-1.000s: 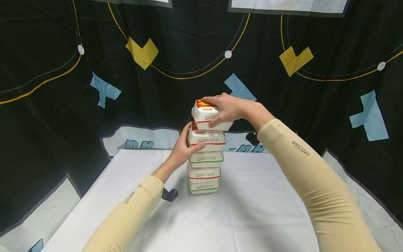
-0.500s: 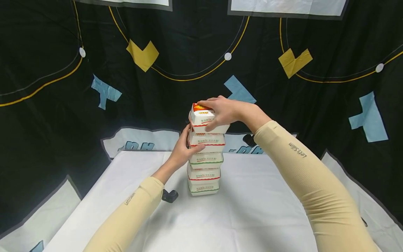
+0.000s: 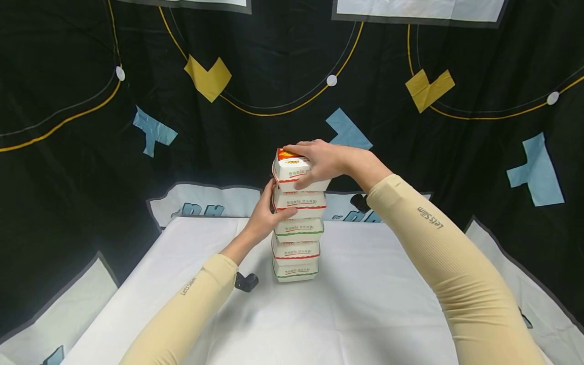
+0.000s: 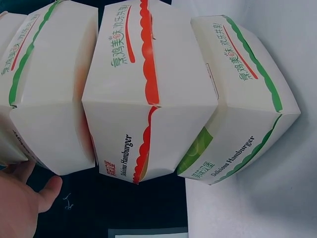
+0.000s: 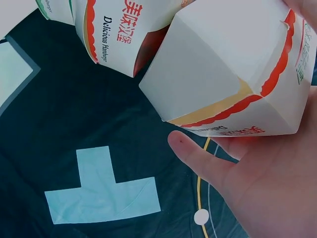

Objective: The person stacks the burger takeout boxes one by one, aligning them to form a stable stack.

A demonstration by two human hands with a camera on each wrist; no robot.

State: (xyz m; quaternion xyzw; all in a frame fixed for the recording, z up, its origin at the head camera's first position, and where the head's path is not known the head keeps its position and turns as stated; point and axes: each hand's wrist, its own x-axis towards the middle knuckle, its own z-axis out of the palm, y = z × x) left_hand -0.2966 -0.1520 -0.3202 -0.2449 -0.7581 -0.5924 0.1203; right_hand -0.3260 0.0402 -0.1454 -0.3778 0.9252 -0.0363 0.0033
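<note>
White cardboard hamburger boxes stand in one upright stack, with red or green wavy trim. My right hand [image 3: 321,159] grips the top hamburger box [image 3: 287,175], fingers over its red lid and thumb on its front. That box sits on the second one [image 3: 307,203], slightly out of line with it. My left hand [image 3: 263,218] holds the second box at its left side, thumb on the front. In the left wrist view, lower boxes, one red-trimmed [image 4: 183,89], fill most of the picture. In the right wrist view, the top box [image 5: 223,54] lies against my right hand [image 5: 247,173].
The stack stands on a white-covered table [image 3: 365,304]. Behind hangs a black cloth [image 3: 274,56] with yellow and blue tape pieces. A black wrist camera [image 3: 246,282] shows beside the left forearm, another [image 3: 359,203] beside the right wrist.
My right hand has come down and a little left with the top box, bringing it more over the stack. My left hand has stayed in place.
</note>
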